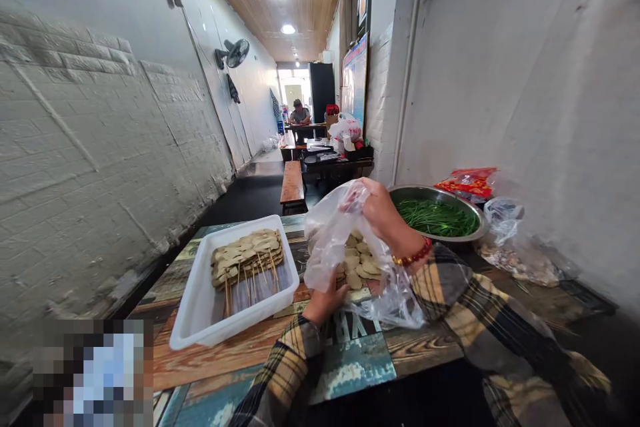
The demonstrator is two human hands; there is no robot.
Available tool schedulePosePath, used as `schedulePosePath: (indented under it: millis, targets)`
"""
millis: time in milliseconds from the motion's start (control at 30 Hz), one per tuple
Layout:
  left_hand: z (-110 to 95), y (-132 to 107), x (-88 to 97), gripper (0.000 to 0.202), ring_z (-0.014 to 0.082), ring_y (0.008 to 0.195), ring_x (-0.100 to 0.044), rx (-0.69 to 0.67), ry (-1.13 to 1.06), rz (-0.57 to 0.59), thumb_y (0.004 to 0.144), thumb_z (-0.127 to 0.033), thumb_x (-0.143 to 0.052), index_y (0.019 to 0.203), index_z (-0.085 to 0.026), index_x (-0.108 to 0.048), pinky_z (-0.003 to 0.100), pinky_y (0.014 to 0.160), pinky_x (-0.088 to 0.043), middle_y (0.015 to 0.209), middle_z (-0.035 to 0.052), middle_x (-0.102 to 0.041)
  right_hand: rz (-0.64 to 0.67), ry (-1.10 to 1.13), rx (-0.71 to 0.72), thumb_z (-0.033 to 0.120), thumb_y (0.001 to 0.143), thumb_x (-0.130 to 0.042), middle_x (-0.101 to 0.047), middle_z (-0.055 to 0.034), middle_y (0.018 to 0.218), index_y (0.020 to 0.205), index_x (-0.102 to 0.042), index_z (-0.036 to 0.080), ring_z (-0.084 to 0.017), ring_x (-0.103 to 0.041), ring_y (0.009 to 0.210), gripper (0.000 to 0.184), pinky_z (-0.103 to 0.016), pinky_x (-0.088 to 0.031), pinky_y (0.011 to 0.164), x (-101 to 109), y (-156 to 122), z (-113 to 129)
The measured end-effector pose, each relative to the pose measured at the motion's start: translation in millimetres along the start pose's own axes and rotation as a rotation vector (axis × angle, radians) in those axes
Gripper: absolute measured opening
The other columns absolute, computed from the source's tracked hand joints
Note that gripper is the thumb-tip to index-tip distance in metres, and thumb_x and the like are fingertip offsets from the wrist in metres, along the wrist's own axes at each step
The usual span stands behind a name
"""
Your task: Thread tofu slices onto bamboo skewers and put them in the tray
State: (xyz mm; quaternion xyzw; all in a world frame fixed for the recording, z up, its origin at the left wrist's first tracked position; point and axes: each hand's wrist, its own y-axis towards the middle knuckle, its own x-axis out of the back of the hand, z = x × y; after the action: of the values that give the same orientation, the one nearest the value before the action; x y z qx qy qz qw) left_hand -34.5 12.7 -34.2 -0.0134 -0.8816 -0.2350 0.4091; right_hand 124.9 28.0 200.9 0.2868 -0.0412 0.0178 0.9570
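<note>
My right hand [376, 212] is raised with its fingers closed on the upper part of a clear plastic bag [325, 230]. The bag hangs down over a pile of thin, round, pale slices [361, 263]. Low at the left side of the pile is my left hand [326, 301], its thumb and forefinger apart, against the bag's lower edge. Its other fingers are partly hidden. Left of it stands a white plastic tray [233, 330], in which similar slices on wooden skewers [247, 255] lie stacked, sticks towards me.
A steel bowl [480, 230] of cut green stalks [437, 217] stands at the right, beside a red packet [467, 181] and clear bags [505, 217]. The patchwork tabletop [360, 353] runs beneath. Beyond it are a bench [293, 181], further tables and a seated person [300, 113].
</note>
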Motion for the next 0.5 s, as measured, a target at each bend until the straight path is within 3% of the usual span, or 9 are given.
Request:
schedulePosePath:
  millis: [100, 200, 300, 433, 500]
  targets:
    - [-1.2, -3.3, 1.7, 0.061, 0.0314, 0.135, -0.037, 0.022, -0.015, -0.003, 0.077, -0.041, -0.061, 0.134, -0.021, -0.049, 0.053, 0.114, -0.023, 0.137, 0.0151, -0.052, 0.052, -0.088, 0.012, 0.029, 0.085, -0.046, -0.056, 0.004, 0.06, 0.078, -0.055, 0.02, -0.012, -0.054, 0.05, 0.015, -0.022, -0.044, 0.052, -1.9, -9.3, 13.7]
    - [-9.5, 0.3, 11.1, 0.057, 0.031, 0.136, -0.037, 0.105, -0.004, -0.01, 0.077, -0.039, -0.061, 0.13, -0.02, -0.052, 0.049, 0.115, -0.022, 0.134, 0.0135, -0.054, -0.075, -0.477, 0.071, 0.022, 0.084, -0.048, -0.065, -0.0015, 0.071, 0.08, -0.062, 0.018, -0.017, -0.061, 0.069, 0.015, -0.024, -0.044, 0.064, 16.4, -0.7, 6.6]
    - [-22.2, 10.9, 28.5, 0.05, 0.0311, 0.134, -0.039, 0.197, 0.029, -0.027, 0.078, -0.039, -0.06, 0.125, -0.019, -0.057, 0.047, 0.114, -0.025, 0.129, 0.0117, -0.059, -0.078, -0.734, 0.049, 0.024, 0.089, -0.046, -0.071, -0.0059, 0.082, 0.089, -0.067, 0.016, -0.02, -0.063, 0.082, 0.022, -0.025, -0.043, 0.07, 38.8, 8.1, -9.6]
    - [-37.7, 33.0, 59.1, 0.04, 0.0286, 0.124, -0.05, 0.199, 0.096, -0.06, 0.084, -0.042, -0.054, 0.117, -0.021, -0.061, 0.041, 0.105, -0.037, 0.117, 0.0097, -0.065, 0.026, -0.952, -0.035, 0.029, 0.087, -0.053, -0.073, -0.0063, 0.092, 0.107, -0.067, 0.019, -0.021, -0.066, 0.086, 0.027, -0.024, -0.044, 0.07, 55.6, 1.7, -20.2]
    - [-41.6, 46.9, 74.3, 0.039, 0.0289, 0.12, -0.053, 0.214, 0.152, -0.097, 0.085, -0.041, -0.053, 0.118, -0.022, -0.06, 0.042, 0.1, -0.04, 0.113, 0.0106, -0.066, 0.113, -1.058, -0.04, 0.034, 0.082, -0.062, -0.073, -0.0071, 0.1, 0.121, -0.062, 0.021, -0.023, -0.067, 0.089, 0.041, -0.026, -0.045, 0.072, 60.0, -5.9, -19.2]
